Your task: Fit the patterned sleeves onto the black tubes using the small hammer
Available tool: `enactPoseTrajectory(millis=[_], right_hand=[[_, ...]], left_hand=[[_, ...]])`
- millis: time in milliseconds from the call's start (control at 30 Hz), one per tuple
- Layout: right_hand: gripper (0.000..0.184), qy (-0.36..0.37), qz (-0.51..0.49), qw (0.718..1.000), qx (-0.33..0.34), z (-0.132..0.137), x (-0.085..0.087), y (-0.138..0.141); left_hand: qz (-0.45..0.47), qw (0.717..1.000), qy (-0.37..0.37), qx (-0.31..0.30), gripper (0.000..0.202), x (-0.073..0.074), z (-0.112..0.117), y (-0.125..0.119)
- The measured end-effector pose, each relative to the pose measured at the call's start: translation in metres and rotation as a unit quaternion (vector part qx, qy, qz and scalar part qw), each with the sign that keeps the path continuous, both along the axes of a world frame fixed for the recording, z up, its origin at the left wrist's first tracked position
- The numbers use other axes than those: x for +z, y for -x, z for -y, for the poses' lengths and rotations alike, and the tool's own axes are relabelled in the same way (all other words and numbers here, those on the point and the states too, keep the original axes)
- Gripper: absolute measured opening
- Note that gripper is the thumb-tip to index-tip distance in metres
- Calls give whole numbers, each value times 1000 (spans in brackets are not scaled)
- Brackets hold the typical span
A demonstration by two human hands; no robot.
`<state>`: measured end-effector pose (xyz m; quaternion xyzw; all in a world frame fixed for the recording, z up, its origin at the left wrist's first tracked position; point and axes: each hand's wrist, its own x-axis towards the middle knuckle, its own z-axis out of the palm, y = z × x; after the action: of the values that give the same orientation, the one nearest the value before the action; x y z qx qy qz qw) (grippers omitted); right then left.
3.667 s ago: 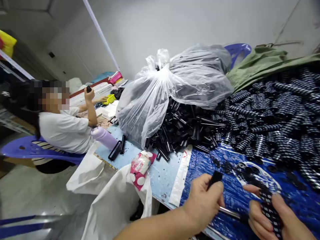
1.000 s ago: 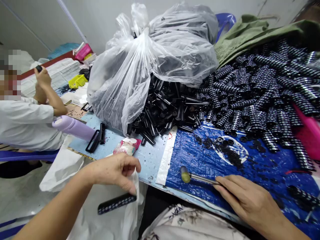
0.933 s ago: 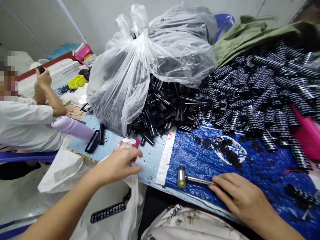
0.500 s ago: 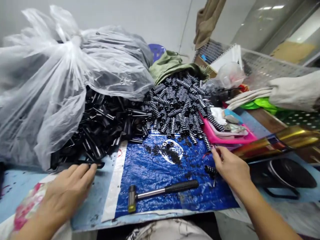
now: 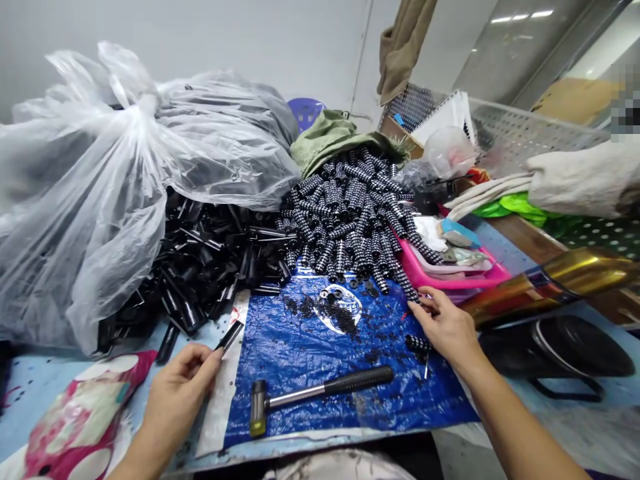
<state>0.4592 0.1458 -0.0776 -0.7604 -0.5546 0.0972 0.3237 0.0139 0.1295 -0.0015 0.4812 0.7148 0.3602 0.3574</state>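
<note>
My left hand (image 5: 183, 383) is closed round the lower end of a slim, glossy black plastic piece (image 5: 231, 335), its free end pointing up and right. Behind it spreads a heap of similar black pieces (image 5: 193, 293). At the right edge of the blue sheet (image 5: 300, 347), the fingers of my right hand (image 5: 445, 327) pinch the near end of a ribbed black-and-white grip (image 5: 410, 291) beside the pile of ribbed grips (image 5: 345, 220). Just below those fingers lies another short ribbed piece (image 5: 417, 343). A two-faced mallet (image 5: 320, 393) rests across the sheet's front.
A big translucent plastic bag (image 5: 125, 173) bulges over the back left. To the right stand a pink tray (image 5: 450, 280), a gold cylinder (image 5: 575, 280) and a black mug (image 5: 555, 347). Small black bits (image 5: 343, 317) lie scattered on the sheet. A red patterned packet (image 5: 80, 427) sits at front left.
My left hand has come away from the heap, moving right and nearer with one black piece. My right hand stays by the ribbed grip's end. The view has shifted slightly.
</note>
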Motion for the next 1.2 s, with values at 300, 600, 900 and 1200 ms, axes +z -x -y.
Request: enactPoseTrajectory(millis=[300,600,900,1200], right_hand=[[45,-2,-576,810,111,23,45,75],[49,97,-672,720,144,20,52,141],[48,84,-755,646,79,33,60,172],[77,-37,-515,817,255,36,50,176]], left_hand=[[406,907,108,36,47,33,10,-57],[316,928,134,-145,39,21,20,-87],[221,962,12,-157,31,10,30,-126],[230,957,-2,-178,18,19,24,-133]])
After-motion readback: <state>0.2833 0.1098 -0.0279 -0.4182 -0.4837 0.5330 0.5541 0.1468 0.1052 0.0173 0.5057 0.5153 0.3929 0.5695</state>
